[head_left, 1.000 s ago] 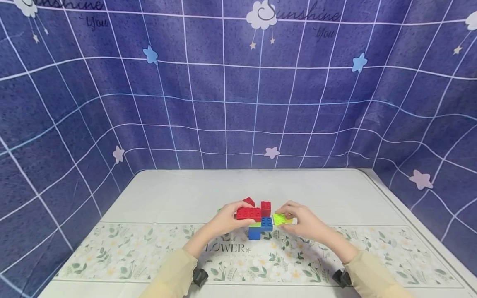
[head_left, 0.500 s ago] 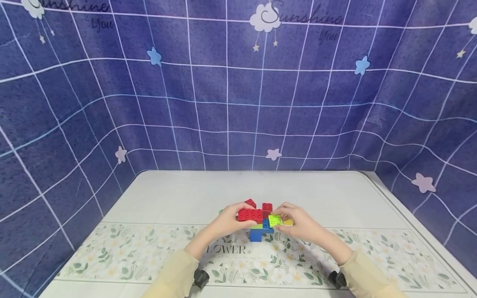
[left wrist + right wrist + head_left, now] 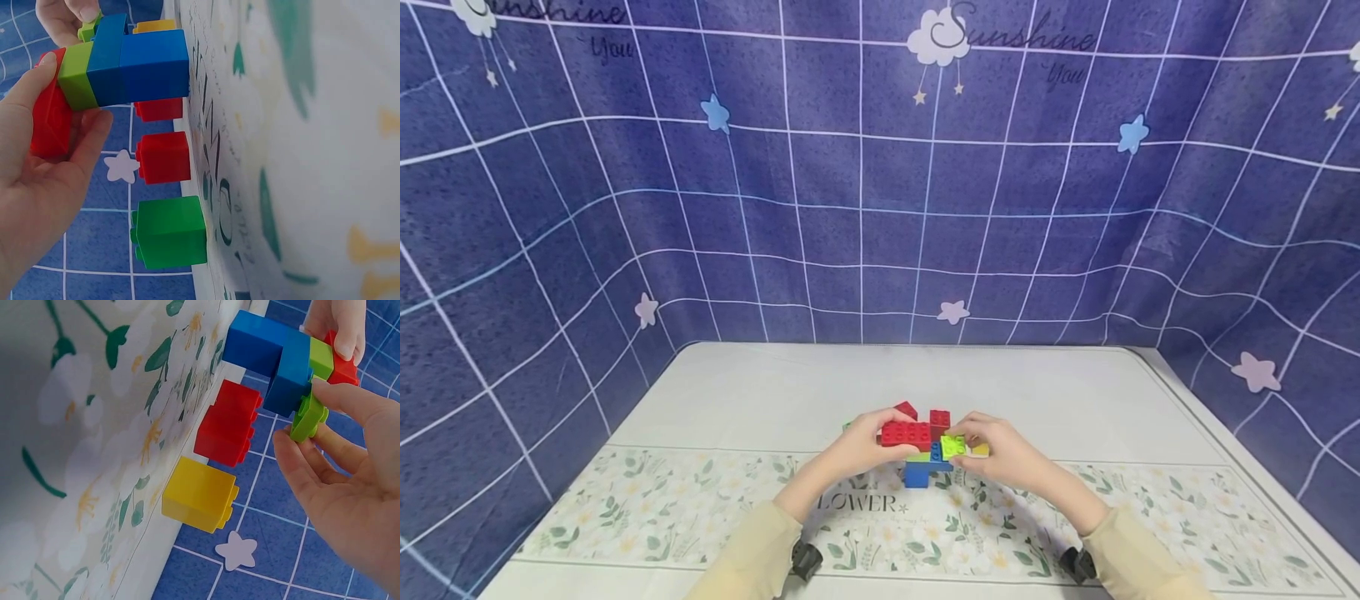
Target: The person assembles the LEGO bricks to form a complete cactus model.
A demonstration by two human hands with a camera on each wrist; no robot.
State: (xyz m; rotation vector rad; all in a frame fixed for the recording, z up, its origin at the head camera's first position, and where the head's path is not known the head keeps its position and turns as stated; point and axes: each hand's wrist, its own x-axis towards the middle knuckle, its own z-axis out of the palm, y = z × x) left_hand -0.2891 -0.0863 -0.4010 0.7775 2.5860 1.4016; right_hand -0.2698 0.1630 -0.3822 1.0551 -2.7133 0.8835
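My left hand holds a long red brick between thumb and fingers. That brick tops a small stack: under it a light green brick, then a blue brick reaching out to the right, and another blue brick lowest, standing on the table. At the right end of the upper blue brick, my right hand pinches a flat lime green brick. In the right wrist view this lime brick touches the blue brick's studded side; whether it is pressed fully down cannot be told.
Behind the stack stand red bricks, one of them angled. A yellow brick sits beyond the right hand, a green brick beyond the left. The table bears a floral strip; a blue curtain surrounds it.
My right hand has moved left, bringing the lime green brick from beside the stack onto the upper blue brick's right end. The left hand keeps its hold on the red brick.
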